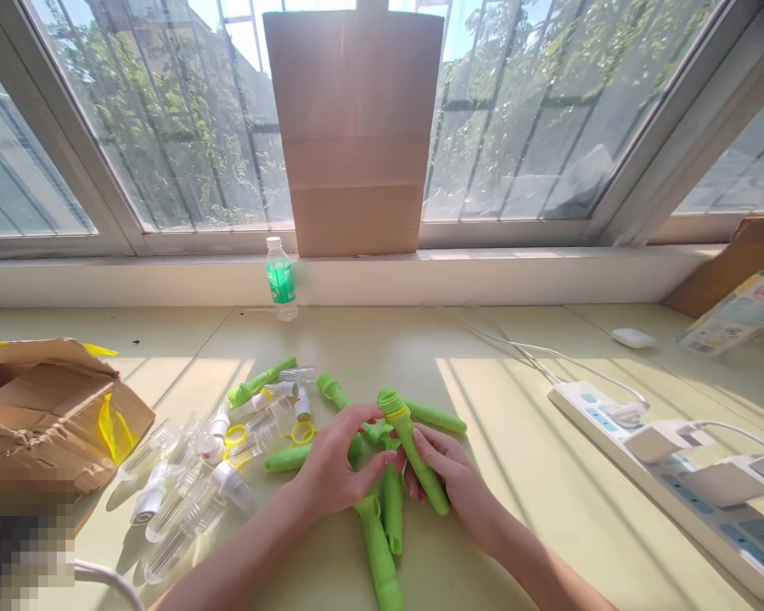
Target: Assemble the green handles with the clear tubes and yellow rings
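My right hand (451,471) is wrapped round a green plastic tube (413,450) with a threaded top and a yellow ring near that end, holding it tilted above the table. My left hand (336,462) has its fingers curled beside the tube's upper part, with the fingertips touching near the yellow ring. Several more green tubes (382,543) lie under and around both hands. To the left lie several clear plastic tubes (184,509) with white caps, plus loose yellow rings (302,433).
An open cardboard box (44,416) with yellow lining sits at the left. A green-labelled water bottle (281,280) stands by the sill, before a brown paper bag (356,127). A white power strip (675,484) with plugs and cables lies at the right.
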`<state>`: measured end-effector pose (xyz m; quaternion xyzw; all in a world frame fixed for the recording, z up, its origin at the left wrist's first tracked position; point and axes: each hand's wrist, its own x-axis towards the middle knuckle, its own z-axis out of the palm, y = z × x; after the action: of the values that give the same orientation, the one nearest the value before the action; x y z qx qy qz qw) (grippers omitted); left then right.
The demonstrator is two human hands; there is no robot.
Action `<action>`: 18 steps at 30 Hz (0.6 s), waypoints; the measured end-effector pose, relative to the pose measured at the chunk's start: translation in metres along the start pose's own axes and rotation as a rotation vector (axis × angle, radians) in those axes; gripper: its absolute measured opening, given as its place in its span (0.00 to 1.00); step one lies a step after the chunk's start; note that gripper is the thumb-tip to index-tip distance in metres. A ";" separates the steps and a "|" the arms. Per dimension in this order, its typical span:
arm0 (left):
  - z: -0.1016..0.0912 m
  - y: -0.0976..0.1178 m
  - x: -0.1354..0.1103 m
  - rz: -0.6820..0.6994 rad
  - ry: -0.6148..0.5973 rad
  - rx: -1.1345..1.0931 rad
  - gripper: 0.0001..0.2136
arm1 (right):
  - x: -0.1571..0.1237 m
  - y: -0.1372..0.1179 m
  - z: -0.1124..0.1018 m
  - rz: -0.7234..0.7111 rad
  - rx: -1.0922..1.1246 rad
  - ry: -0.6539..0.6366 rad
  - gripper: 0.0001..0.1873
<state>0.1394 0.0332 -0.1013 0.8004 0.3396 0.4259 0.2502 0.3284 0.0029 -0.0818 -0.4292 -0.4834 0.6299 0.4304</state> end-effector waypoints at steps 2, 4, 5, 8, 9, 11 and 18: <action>0.000 0.001 0.000 0.010 -0.004 0.003 0.19 | 0.000 0.001 -0.001 0.003 0.023 0.007 0.22; -0.001 0.001 0.000 0.014 -0.010 0.005 0.20 | 0.000 0.003 -0.002 0.004 0.042 0.009 0.22; -0.001 0.002 0.000 0.014 -0.014 0.005 0.21 | 0.000 0.004 -0.002 0.008 0.049 0.008 0.21; -0.002 0.002 0.001 0.011 -0.018 0.006 0.20 | -0.001 0.006 -0.004 0.032 0.060 0.001 0.21; -0.002 0.003 0.001 0.009 -0.017 0.005 0.20 | -0.001 0.006 -0.004 0.039 0.062 -0.002 0.21; -0.002 0.002 0.000 0.010 -0.011 0.001 0.20 | -0.001 0.006 -0.004 0.044 0.064 -0.003 0.21; -0.001 0.000 0.000 0.027 0.008 -0.011 0.20 | 0.000 0.000 -0.004 -0.013 0.001 0.005 0.18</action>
<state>0.1388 0.0328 -0.1011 0.8018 0.3274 0.4344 0.2475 0.3322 0.0042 -0.0826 -0.4273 -0.4848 0.6263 0.4360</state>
